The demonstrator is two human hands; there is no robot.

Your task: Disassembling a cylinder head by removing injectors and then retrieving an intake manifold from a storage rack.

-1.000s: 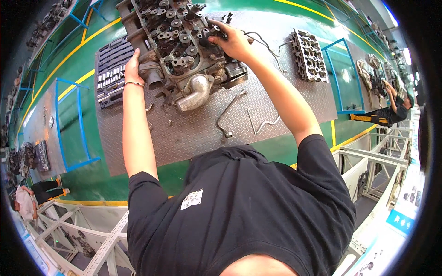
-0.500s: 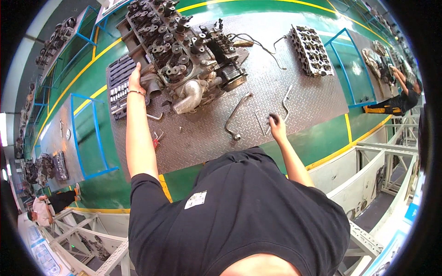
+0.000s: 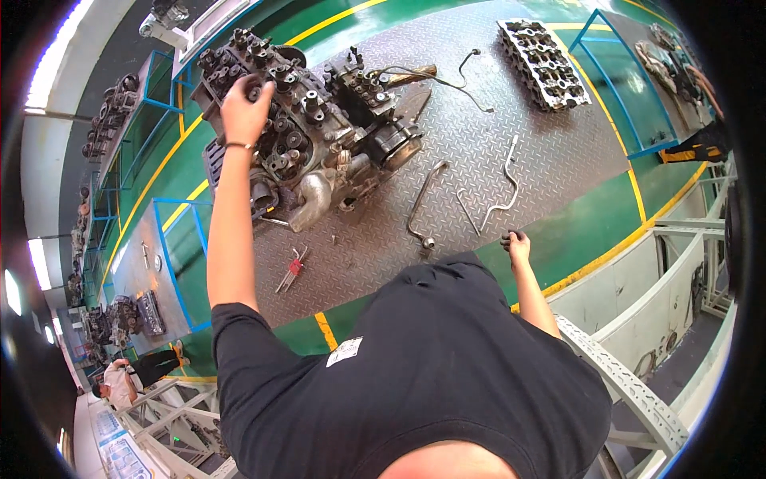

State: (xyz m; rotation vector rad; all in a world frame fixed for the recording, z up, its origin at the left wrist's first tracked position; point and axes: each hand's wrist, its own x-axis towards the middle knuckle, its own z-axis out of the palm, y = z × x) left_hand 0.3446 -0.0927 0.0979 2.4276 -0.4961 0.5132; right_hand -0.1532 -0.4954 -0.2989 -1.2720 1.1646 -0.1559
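Observation:
A large, greasy engine (image 3: 299, 120) stands at the table's left, with rows of valve gear on top. My left hand (image 3: 245, 112) is over the left part of that top, its fingers curled around a dark thing I cannot make out. At the table's near edge, right of my body, my right hand (image 3: 519, 247) is half closed; something dark shows at its fingertips, too small to name. Nearest to it lie a thin bent metal pipe (image 3: 508, 180) and a thicker bent pipe (image 3: 416, 211) with a fitting at its end.
A cylinder head (image 3: 544, 64) rests at the far right of the patterned metal table (image 3: 359, 263). Near the front lies a red tool with thin metal rods (image 3: 293, 270). A black socket case (image 3: 214, 164) is partly hidden behind my left arm. Blue-framed tables (image 3: 618, 80) flank this one.
My left hand has gone from the engine's near side up onto its top. My right hand has drawn back from the thin pipes to the table's edge. The whole view has shifted and turned.

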